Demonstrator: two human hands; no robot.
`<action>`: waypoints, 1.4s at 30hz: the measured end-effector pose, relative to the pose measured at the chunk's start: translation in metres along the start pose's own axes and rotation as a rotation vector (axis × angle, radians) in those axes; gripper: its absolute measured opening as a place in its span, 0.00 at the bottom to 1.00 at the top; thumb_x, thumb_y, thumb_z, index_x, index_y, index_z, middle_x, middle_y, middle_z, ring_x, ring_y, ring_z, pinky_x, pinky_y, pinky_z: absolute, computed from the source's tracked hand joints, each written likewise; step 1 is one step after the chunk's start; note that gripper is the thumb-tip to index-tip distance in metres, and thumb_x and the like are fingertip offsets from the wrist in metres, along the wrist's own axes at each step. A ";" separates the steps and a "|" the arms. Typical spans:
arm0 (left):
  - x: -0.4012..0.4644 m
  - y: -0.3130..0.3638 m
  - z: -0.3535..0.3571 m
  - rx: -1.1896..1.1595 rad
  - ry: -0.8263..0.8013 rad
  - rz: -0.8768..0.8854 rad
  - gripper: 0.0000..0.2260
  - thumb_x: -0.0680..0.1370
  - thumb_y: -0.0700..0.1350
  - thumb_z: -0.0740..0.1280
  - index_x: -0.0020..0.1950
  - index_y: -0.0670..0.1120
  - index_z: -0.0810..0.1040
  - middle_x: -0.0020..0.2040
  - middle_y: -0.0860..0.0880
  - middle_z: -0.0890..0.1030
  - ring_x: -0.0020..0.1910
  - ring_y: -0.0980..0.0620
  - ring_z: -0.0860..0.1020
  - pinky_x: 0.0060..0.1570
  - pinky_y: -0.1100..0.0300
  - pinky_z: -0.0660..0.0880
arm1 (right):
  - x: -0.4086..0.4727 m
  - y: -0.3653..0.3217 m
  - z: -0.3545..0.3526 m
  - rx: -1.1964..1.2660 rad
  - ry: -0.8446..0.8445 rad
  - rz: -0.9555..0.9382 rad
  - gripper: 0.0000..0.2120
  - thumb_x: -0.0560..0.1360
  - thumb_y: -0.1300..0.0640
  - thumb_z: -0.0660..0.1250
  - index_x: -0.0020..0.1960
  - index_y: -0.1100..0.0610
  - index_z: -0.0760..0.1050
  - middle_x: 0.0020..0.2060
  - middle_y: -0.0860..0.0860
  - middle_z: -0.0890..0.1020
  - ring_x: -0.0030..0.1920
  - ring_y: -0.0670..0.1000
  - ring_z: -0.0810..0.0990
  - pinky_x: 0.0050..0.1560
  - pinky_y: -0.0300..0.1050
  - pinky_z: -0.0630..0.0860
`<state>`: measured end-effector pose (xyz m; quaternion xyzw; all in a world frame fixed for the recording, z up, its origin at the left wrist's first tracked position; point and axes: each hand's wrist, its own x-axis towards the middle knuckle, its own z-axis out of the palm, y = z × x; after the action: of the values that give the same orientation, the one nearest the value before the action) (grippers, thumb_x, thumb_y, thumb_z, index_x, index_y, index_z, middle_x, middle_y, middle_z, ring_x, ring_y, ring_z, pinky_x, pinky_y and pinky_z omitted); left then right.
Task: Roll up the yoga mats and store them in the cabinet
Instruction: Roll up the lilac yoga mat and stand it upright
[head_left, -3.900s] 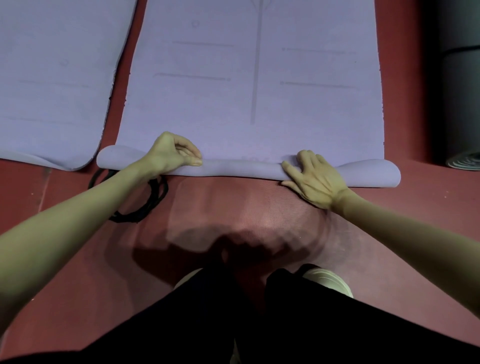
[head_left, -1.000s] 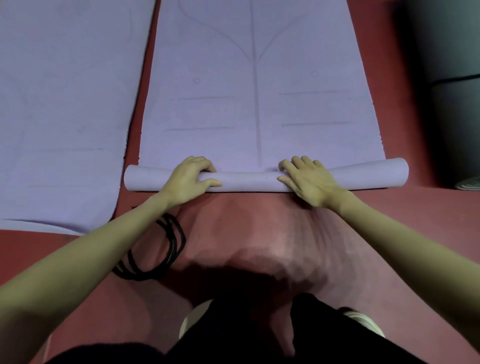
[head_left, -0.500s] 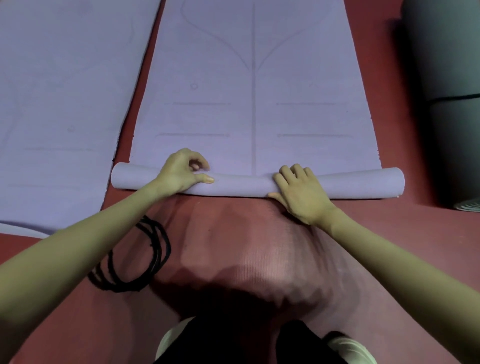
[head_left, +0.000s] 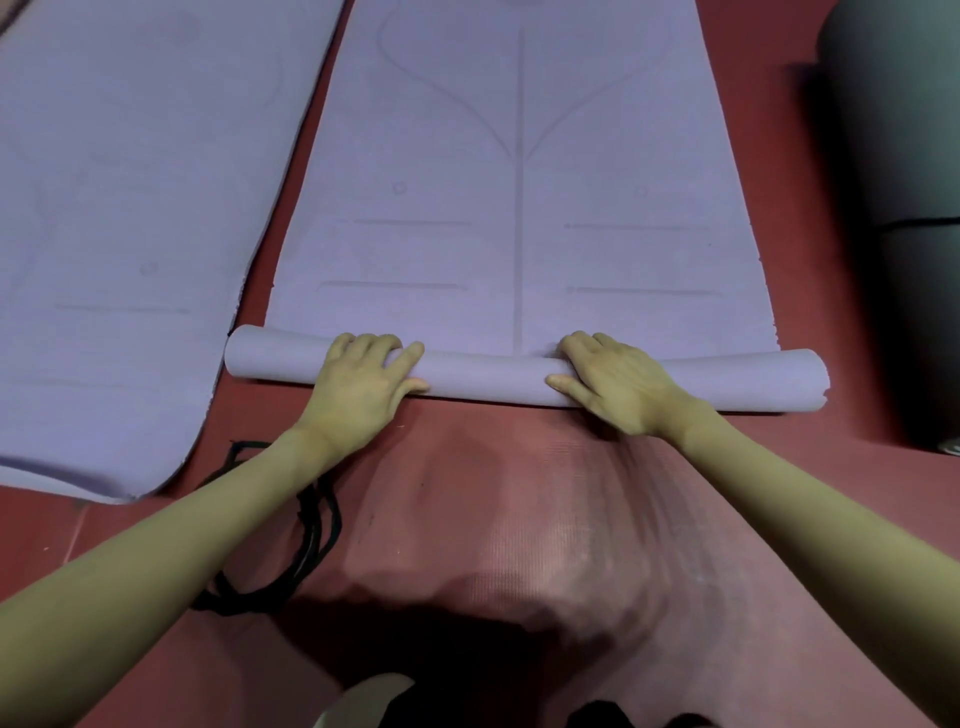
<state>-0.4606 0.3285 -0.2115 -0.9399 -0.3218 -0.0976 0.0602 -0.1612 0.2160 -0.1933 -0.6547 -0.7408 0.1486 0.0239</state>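
Mid-frame, I have my left hand (head_left: 363, 387) and right hand (head_left: 618, 384), fingers curled over it, gripping the started roll of the lavender foam yoga mat (head_left: 519, 208) on the red floor (head_left: 519, 519); next, I judge, an even forward push.

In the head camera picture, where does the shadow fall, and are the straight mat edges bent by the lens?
Head view: dim, purplish light; the person's dark shadow falls on the red floor near the bottom; the wide-angle lens splays the flat mat edges and bows the roll; the image is soft, without glare.
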 end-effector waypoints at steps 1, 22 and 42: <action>0.003 -0.001 -0.001 -0.001 -0.016 -0.003 0.20 0.80 0.56 0.57 0.58 0.43 0.78 0.46 0.43 0.80 0.40 0.41 0.77 0.46 0.48 0.72 | -0.001 -0.001 0.000 0.012 0.026 0.009 0.21 0.81 0.41 0.51 0.58 0.58 0.68 0.51 0.53 0.76 0.49 0.57 0.74 0.48 0.49 0.67; 0.024 0.002 -0.013 -0.313 -0.038 -0.160 0.24 0.78 0.59 0.59 0.62 0.43 0.78 0.51 0.44 0.75 0.50 0.44 0.73 0.58 0.49 0.69 | 0.034 0.008 -0.013 -0.098 -0.019 0.022 0.30 0.78 0.34 0.47 0.58 0.56 0.73 0.52 0.54 0.76 0.53 0.58 0.75 0.53 0.52 0.70; 0.091 -0.023 -0.021 -0.364 -0.462 -0.267 0.23 0.76 0.61 0.65 0.63 0.47 0.77 0.53 0.45 0.73 0.56 0.43 0.73 0.58 0.48 0.70 | 0.037 0.012 0.004 -0.325 0.230 0.026 0.35 0.75 0.30 0.49 0.58 0.60 0.74 0.49 0.58 0.76 0.45 0.60 0.74 0.45 0.53 0.70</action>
<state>-0.4080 0.3968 -0.1693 -0.8819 -0.4247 0.0553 -0.1970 -0.1555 0.2521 -0.2063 -0.6721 -0.7389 -0.0482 0.0005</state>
